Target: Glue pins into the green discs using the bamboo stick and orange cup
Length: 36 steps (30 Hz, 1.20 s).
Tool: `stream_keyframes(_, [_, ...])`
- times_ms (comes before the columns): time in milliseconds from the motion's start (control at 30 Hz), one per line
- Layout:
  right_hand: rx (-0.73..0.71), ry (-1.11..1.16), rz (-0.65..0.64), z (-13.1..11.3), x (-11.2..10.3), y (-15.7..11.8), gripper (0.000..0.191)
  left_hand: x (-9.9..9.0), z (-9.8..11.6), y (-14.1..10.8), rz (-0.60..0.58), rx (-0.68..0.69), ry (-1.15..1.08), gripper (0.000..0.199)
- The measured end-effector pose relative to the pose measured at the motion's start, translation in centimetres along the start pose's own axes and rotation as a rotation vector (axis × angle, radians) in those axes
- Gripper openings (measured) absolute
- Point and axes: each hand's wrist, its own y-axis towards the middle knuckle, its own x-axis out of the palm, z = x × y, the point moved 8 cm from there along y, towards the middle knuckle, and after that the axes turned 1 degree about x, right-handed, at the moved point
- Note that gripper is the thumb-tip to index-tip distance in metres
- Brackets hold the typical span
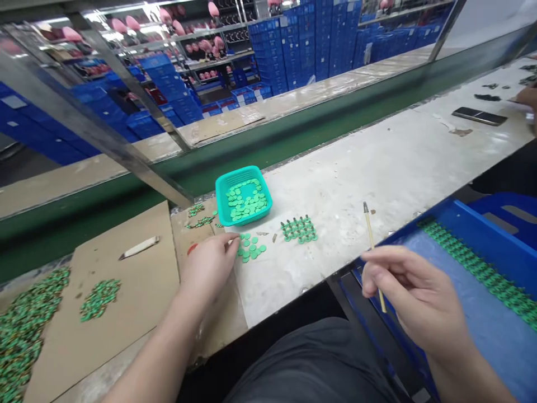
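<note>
My right hand (415,296) holds a small brush (370,226) with a thin wooden handle; its dark tip points away from me over the white table. The fingers of my left hand (210,263) are pinched together at the edge of a loose group of flat green discs (254,248). Whether a disc is between the fingertips is too small to tell. Just beyond that hand stands a turquoise basket (268,204) with many more green discs inside. Between my hands, several green discs with dark upright pieces on them stand in rows (299,229).
Cardboard (130,280) at left carries a pile of green and brown pieces (99,299) and a pale pointed tool (140,247). A larger heap (25,330) lies further left. At right, a blue crate (474,302) holds rows of green pieces. A phone (479,116) lies near another person's hand.
</note>
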Motion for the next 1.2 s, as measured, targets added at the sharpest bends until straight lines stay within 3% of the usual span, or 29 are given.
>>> stream_keyframes(33, [-0.002,0.024,-0.042,-0.4,0.6,0.1,0.004,0.3,-0.1,0.5,-0.032,-0.005,0.009,0.028])
stream_keyframes(167, [0.049,0.245,-0.142,-0.7,2.6,0.4,0.025,1.7,0.0,1.6,-0.098,0.000,-0.003,0.040])
stream_keyframes(300, [0.046,0.302,-0.058,-0.2,3.4,0.8,0.016,2.7,-0.3,2.4,-0.091,0.017,-0.079,0.041])
stream_keyframes(400, [0.048,0.282,0.004,0.9,4.3,1.3,0.025,2.6,-0.2,2.3,-0.056,0.058,-0.196,0.036])
stream_keyframes(467, [0.055,0.253,0.040,1.8,5.1,1.5,0.038,2.0,0.0,1.1,-0.032,0.086,-0.294,0.031])
stream_keyframes(567, [0.148,0.258,0.069,3.6,6.5,1.6,0.052,0.9,-0.9,-2.6,-0.016,0.113,-0.447,0.033])
stream_keyframes(700, [0.288,0.267,0.013,5.6,9.0,1.2,0.056,1.3,-4.4,-9.2,-0.080,0.092,-0.591,0.049])
stream_keyframes(833, [0.340,0.215,-0.079,6.5,11.5,0.9,0.054,1.6,-8.5,-13.7,0.106,0.024,-0.537,0.046])
stream_keyframes(967, [0.353,0.186,-0.128,6.9,13.8,1.1,0.054,1.5,-8.7,-15.2,0.272,0.129,-0.438,0.039])
stream_keyframes(1067, [0.343,0.180,-0.140,7.0,15.1,1.3,0.058,1.3,-8.5,-15.3,0.314,0.159,-0.471,0.036])
stream_keyframes(1133, [0.326,0.173,-0.140,6.8,15.7,1.3,0.059,1.1,-9.2,-15.2,0.295,0.119,-0.547,0.036])
stream_keyframes(1200, [0.305,0.168,-0.130,6.5,16.0,1.2,0.056,0.7,-11.2,-15.5,0.276,-0.012,-0.661,0.039])
